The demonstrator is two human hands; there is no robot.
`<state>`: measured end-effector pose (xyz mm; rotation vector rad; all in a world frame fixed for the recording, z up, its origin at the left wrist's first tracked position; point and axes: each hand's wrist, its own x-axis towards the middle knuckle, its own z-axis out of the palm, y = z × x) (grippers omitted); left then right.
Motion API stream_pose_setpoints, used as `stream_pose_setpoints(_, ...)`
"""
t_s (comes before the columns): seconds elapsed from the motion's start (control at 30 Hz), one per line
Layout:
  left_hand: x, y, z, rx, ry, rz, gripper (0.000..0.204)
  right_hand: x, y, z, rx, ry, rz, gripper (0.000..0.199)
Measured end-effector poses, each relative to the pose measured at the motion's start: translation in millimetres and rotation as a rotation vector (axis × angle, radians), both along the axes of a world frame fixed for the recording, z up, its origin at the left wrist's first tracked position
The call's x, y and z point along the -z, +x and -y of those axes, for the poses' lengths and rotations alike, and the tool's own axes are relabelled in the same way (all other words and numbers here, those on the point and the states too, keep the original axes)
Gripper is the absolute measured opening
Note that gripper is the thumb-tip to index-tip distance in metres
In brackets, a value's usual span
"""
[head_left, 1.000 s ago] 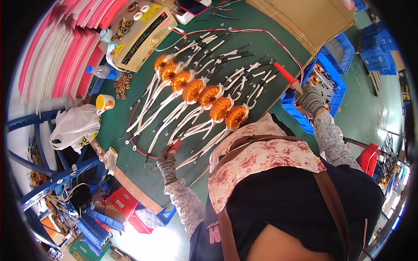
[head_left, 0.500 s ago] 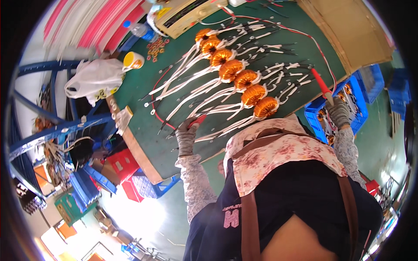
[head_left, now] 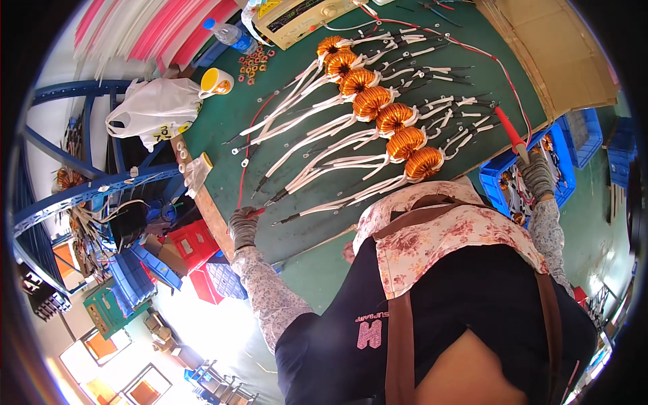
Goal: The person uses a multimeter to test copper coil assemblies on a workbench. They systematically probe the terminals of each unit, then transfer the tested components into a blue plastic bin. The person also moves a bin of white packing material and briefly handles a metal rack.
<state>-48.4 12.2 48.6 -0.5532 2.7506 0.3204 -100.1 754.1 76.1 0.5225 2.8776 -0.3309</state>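
Two-handed, apparently probing coil leads [head_left: 317, 138]: holding left probe [head_left: 256, 212] in closed left grip [head_left: 242, 228], right probe [head_left: 509, 127] in closed right grip [head_left: 538, 177]; next, calls for steady contact.

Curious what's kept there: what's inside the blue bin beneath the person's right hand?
Inside the blue bin, orange coils and pale wires show. The right hand hides part; whatever lies beneath that hand or the top layer can't be seen.
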Motion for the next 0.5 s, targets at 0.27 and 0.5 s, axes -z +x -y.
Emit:
stream_pose_setpoints(0.27,16.6,2.0,1.8,-0.065,0.092,-0.084,0.025,-16.0,-2.8,13.5,0.015,-0.029,0.024,0.029)
stream_pose_setpoints(0.5,8.7,-1.3,-6.8,-0.064,0.08,-0.118,0.026,-20.1,-3.2,21.5,-0.019,0.054,0.026,0.026)
